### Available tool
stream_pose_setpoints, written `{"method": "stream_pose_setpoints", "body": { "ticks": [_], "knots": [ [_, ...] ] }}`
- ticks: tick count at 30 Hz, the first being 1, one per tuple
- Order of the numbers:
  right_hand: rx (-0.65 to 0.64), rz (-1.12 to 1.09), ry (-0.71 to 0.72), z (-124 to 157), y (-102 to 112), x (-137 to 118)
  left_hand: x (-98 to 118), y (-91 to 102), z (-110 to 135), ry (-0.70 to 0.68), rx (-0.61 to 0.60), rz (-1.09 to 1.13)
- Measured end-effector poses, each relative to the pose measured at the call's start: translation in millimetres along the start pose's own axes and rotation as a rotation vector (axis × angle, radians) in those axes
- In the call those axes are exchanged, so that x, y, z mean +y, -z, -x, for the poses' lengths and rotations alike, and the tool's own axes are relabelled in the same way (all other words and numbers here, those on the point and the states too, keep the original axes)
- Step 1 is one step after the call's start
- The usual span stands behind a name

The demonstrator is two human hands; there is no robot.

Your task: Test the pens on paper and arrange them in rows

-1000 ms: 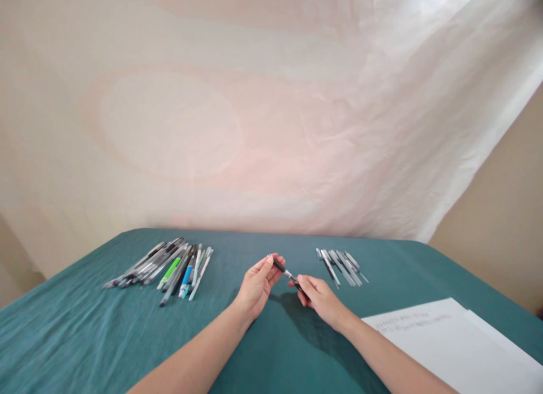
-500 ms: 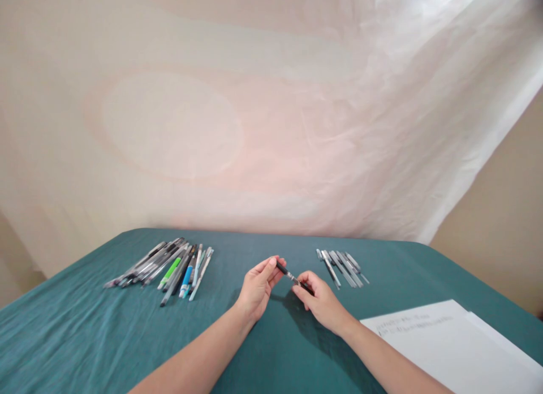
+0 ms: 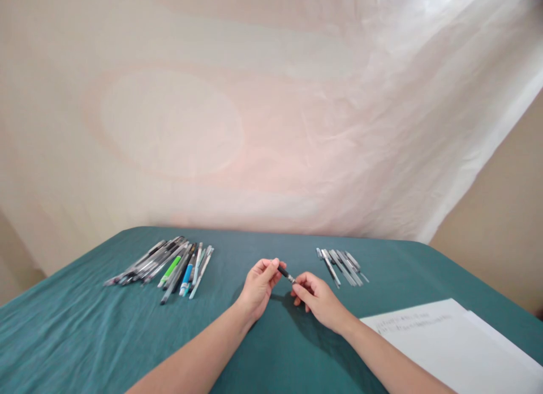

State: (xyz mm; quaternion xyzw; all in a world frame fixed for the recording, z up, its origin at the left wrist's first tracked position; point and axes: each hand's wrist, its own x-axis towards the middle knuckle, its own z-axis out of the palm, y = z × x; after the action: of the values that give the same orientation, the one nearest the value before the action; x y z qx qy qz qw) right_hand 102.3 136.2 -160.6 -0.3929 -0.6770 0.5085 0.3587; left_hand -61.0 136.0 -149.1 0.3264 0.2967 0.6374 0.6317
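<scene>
Between my two hands is a dark pen, held at a slant above the table. My left hand pinches its upper-left end between thumb and fingers. At the lower-right end, my right hand is closed on the pen, with thumb and forefinger near its silvery part. The fingers hide both ends of the pen. To the left lies a heap of pens, mostly clear and black, with a green one and a blue one among them. A smaller group of clear or grey pens lies to the right.
Sheets of white paper with rows of handwriting lie at the right front. A dark green cloth covers the table. Behind the table hangs a pale sheet.
My right hand has shifted its grip up the pen, closer to my left hand. Less of the pen's lower end shows now. The pens on the table have not moved.
</scene>
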Motion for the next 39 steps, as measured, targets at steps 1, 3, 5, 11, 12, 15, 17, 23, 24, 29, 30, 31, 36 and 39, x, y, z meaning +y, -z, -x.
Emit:
{"method": "stream_pose_setpoints", "body": {
  "ticks": [1,3,5,11,12,15,17,23,24,29,30,31,36,39],
  "knots": [
    [0.010,0.005,-0.006,0,0,0,0,0.4,0,0.003,-0.005,-0.007],
    [0.027,0.036,-0.008,0,0,0,-1,1.4,-1,0.011,-0.020,-0.016],
    [0.027,0.069,0.025,1,1,-3,-1,2.2,-1,0.020,-0.030,-0.016],
    [-0.019,0.128,0.048,1,3,-10,0,0.6,0,0.036,-0.019,-0.031],
    [-0.018,0.129,0.036,1,2,-9,1,-0.1,1,0.035,-0.015,-0.036],
    [0.003,0.110,0.035,2,-1,-6,1,-1.8,1,0.033,-0.004,-0.050],
    [0.030,0.094,0.043,3,-2,-3,1,-2.8,2,0.033,0.002,-0.060],
    [0.040,0.053,0.041,2,1,-5,9,-11.4,9,0.126,-0.149,-0.037],
    [0.029,0.049,0.060,2,1,-6,10,-13.0,10,0.153,-0.189,-0.029],
    [-0.055,0.020,0.042,1,2,-12,5,-13.1,11,0.166,-0.242,-0.074],
    [-0.066,0.014,0.030,1,2,-12,4,-11.8,11,0.150,-0.232,-0.085],
    [-0.067,0.014,0.026,1,2,-11,2,-10.5,10,0.136,-0.218,-0.095],
    [-0.008,0.086,0.046,2,0,-7,-1,-6.6,7,0.116,-0.140,-0.147],
    [0.020,0.092,0.040,3,-1,-4,-2,-7.1,7,0.094,-0.114,-0.173]
  ]
}}
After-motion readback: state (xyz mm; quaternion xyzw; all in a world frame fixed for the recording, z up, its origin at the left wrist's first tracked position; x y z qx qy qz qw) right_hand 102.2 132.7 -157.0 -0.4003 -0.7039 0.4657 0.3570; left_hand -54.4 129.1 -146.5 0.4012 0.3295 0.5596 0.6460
